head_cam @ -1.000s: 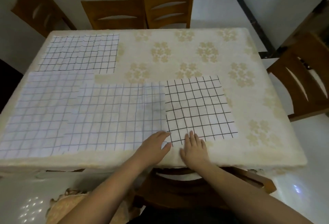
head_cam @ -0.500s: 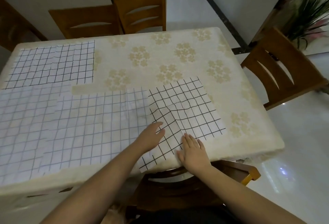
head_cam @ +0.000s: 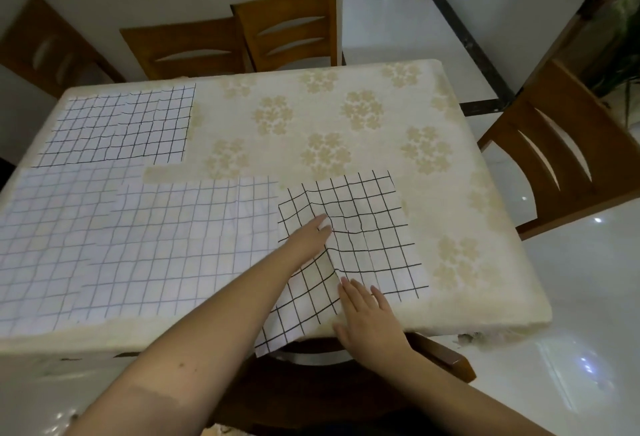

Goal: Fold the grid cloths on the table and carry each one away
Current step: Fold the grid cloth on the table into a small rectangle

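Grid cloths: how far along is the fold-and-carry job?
Done: nothing folded that shows. In hand: left hand and right hand rest flat on the bold-grid cloth, rumpled, its corner over the table edge. Left: that fold, plus three flat cloths, including the far-left cloth.

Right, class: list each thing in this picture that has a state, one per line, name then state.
bold-grid cloth: rumpled, near corner hanging over the table edge
left hand: fingers straight, pressing on that cloth
right hand: flat on the cloth near the table edge
faint-grid cloths: spread flat, overlapping
far dark-grid cloth: spread flat
table: covered by a floral tablecloth
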Tool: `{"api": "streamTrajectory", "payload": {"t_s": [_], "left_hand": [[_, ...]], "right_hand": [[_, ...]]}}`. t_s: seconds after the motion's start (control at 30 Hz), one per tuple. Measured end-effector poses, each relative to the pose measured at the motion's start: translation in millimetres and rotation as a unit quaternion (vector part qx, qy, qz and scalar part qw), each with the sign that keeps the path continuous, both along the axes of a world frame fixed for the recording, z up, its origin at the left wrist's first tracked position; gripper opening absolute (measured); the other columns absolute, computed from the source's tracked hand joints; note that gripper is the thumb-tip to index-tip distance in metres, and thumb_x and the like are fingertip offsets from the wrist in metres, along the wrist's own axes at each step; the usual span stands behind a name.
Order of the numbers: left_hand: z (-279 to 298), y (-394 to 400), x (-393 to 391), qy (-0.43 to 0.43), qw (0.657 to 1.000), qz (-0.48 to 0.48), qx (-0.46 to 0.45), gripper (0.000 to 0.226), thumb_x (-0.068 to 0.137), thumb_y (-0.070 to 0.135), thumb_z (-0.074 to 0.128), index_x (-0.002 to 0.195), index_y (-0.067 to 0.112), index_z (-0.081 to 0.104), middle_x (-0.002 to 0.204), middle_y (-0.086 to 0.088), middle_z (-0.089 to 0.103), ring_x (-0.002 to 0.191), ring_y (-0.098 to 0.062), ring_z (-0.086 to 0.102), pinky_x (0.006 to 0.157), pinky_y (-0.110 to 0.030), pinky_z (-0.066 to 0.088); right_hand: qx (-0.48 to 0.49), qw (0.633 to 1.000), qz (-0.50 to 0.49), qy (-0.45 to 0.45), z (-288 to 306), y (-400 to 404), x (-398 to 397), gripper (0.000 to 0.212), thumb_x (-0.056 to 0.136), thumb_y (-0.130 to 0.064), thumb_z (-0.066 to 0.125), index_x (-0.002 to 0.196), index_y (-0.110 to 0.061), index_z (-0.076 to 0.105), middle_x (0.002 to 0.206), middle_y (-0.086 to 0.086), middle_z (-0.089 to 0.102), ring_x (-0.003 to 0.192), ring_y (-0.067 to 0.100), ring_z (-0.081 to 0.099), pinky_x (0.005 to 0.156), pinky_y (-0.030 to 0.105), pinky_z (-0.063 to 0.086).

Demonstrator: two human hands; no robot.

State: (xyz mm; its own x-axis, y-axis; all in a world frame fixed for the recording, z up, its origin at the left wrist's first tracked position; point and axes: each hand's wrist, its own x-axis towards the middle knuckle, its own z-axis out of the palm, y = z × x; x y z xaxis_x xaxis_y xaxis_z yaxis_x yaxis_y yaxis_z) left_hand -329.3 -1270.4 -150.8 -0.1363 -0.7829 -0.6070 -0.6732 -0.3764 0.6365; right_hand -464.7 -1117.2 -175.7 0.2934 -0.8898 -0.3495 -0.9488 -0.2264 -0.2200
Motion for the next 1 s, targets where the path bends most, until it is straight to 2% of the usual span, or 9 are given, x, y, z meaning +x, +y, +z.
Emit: {"api": "streamTrajectory", "payload": {"t_s": [0.07, 0.2, 0.43, 0.5, 0.57, 0.7, 0.8, 0.87, 1.0], "left_hand": [[-1.2, -3.8, -8.4, -0.007, 1.000, -0.007, 0.004, 0.053, 0.102, 0.048, 0.036, 0.152, 0.034, 0.027, 0.159, -0.002, 0.026, 0.143, -0.022, 0.030, 0.116, -0.033, 0.027], [-2.4, -8.0, -24.7, -0.036, 0.999, -0.018, 0.001, 0.053, 0.102, 0.049, 0.034, 0.150, 0.026, 0.035, 0.156, -0.002, 0.035, 0.141, -0.021, 0.034, 0.110, -0.029, 0.028], [1.9, -9.8, -40.3, -0.080, 0.996, -0.006, -0.032, 0.053, 0.102, 0.039, 0.040, 0.149, 0.015, 0.036, 0.152, -0.009, 0.040, 0.136, -0.024, 0.040, 0.106, -0.029, 0.033], [4.8, -9.0, -42.7, -0.082, 0.995, -0.005, -0.058, 0.050, 0.102, 0.035, 0.044, 0.148, 0.015, 0.037, 0.148, -0.010, 0.044, 0.131, -0.024, 0.046, 0.100, -0.027, 0.037], [6.6, -7.6, -45.7, -0.081, 0.993, -0.005, -0.083, 0.046, 0.101, 0.027, 0.047, 0.145, 0.016, 0.040, 0.138, -0.012, 0.053, 0.103, -0.021, 0.059, 0.078, -0.024, 0.045], [13.8, -6.8, -52.4, -0.057, 0.991, -0.002, -0.117, 0.044, 0.097, 0.003, 0.041, 0.137, 0.022, 0.046, 0.126, -0.012, 0.057, 0.062, -0.011, 0.048, 0.046, -0.015, 0.039], [27.0, -5.8, -55.9, -0.045, 0.987, -0.032, -0.148, 0.053, 0.094, -0.005, 0.036, 0.136, 0.026, 0.047, 0.120, -0.017, 0.062, 0.055, -0.011, 0.046, 0.043, -0.013, 0.036], [41.2, -6.6, -54.5, -0.041, 0.984, -0.054, -0.166, 0.058, 0.093, -0.006, 0.035, 0.138, 0.030, 0.045, 0.130, -0.015, 0.059, 0.063, -0.018, 0.056, 0.051, -0.019, 0.042], [77.1, -9.8, -41.2, -0.017, 0.980, -0.080, -0.180, 0.068, 0.092, -0.006, 0.039, 0.144, 0.039, 0.035, 0.144, -0.008, 0.048, 0.115, -0.014, 0.057, 0.059, -0.013, 0.043]], "right_hand": [[-0.007, 1.000, 0.023, 0.006, 2.1, -4.2, -3.7, 0.082, 0.085, -0.052, 0.005, 0.152, -0.009, 0.023, 0.160, 0.005, 0.014, 0.148, 0.021, 0.017, 0.115, 0.044, 0.004], [-0.026, 0.999, 0.037, -0.011, 1.1, -7.4, -18.9, 0.066, 0.087, -0.050, 0.032, 0.133, -0.010, 0.058, 0.141, 0.006, 0.055, 0.129, 0.020, 0.053, 0.106, 0.044, 0.035], [-0.037, 0.996, 0.065, -0.048, 8.1, -14.5, -31.2, 0.065, 0.085, -0.050, 0.035, 0.132, -0.013, 0.060, 0.137, 0.004, 0.058, 0.125, 0.017, 0.057, 0.100, 0.043, 0.046], [-0.047, 0.995, 0.068, -0.062, 8.3, -14.1, -31.8, 0.065, 0.087, -0.051, 0.034, 0.135, -0.013, 0.055, 0.141, 0.004, 0.055, 0.128, 0.017, 0.054, 0.103, 0.042, 0.043], [-0.057, 0.993, 0.078, -0.072, 9.3, -14.0, -31.5, 0.065, 0.090, -0.050, 0.034, 0.141, -0.013, 0.048, 0.147, 0.004, 0.048, 0.134, 0.017, 0.047, 0.109, 0.043, 0.037], [-0.036, 0.982, 0.116, -0.147, 18.3, -17.5, -33.1, 0.065, 0.100, -0.048, 0.030, 0.155, -0.018, 0.013, 0.164, -0.001, 0.007, 0.150, 0.013, 0.007, 0.116, 0.032, -0.007], [-0.032, 0.975, 0.108, -0.192, 22.1, -20.8, -36.3, 0.060, 0.101, -0.047, 0.031, 0.154, -0.024, 0.017, 0.163, -0.005, 0.009, 0.149, 0.011, 0.008, 0.115, 0.026, -0.003], [-0.022, 0.969, 0.083, -0.229, 23.3, -24.8, -38.2, 0.056, 0.100, -0.047, 0.033, 0.152, -0.028, 0.025, 0.161, -0.007, 0.017, 0.147, 0.010, 0.014, 0.116, 0.025, 0.004], [-0.045, 0.942, -0.026, -0.332, 26.6, -35.6, -47.1, 0.051, 0.096, -0.051, 0.035, 0.142, -0.030, 0.043, 0.147, -0.010, 0.039, 0.134, 0.003, 0.033, 0.115, 0.032, 0.028]]}}
